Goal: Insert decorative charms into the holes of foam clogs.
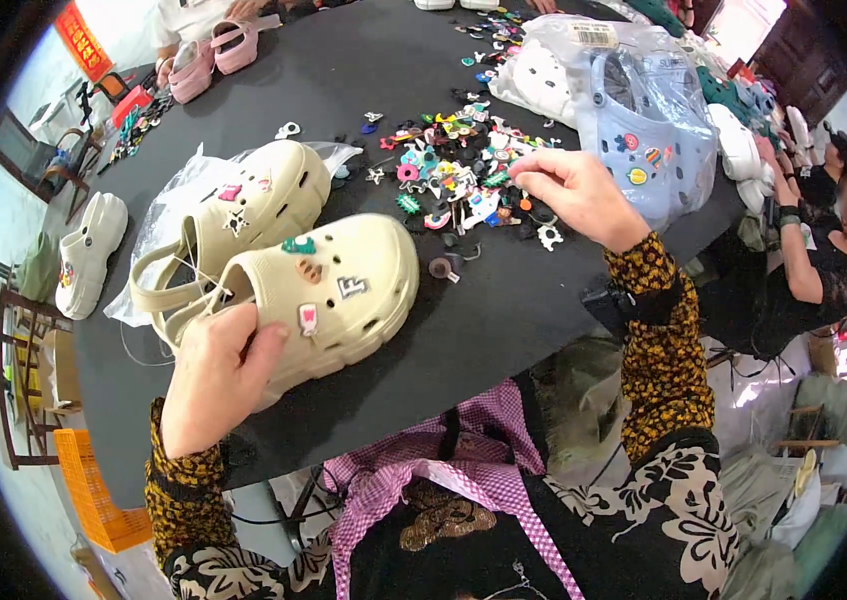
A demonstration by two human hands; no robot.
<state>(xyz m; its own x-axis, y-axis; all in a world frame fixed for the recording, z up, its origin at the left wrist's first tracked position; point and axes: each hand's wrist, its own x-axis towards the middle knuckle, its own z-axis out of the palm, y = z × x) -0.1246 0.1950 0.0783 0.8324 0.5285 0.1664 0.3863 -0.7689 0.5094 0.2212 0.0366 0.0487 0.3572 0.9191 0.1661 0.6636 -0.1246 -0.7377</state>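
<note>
Nearest to us in the head view is the pink checked apron (413, 480) over our lap, and just past it the edge of the dark bench (503, 320). Our left hand (213, 375) is closed around the heel end of a cream clog (328, 295), thumb on top, holding it on the bench with its toe pointing right; it already carries several small charms. A second cream clog (258, 200) lies just behind it, touching it, on a clear plastic bag (168, 215). Our right hand (573, 195) reaches into the pile of coloured charms (463, 175) spread over the middle of the bench, fingers curled and pinched narrow at the tips; we cannot tell whether a charm is already between them. From here we judge the main risk to be the pinch: the charms are small and crowded, so the fingertips could lift two at once, or drop one into the heap. The sleeve trailing over the pile could also sweep loose pieces toward the near bench edge and off it. The left grip sits far back, so pressing on the toe could tip the clog. A bagged pale blue clog (643, 130) stands beyond the pile.
</note>
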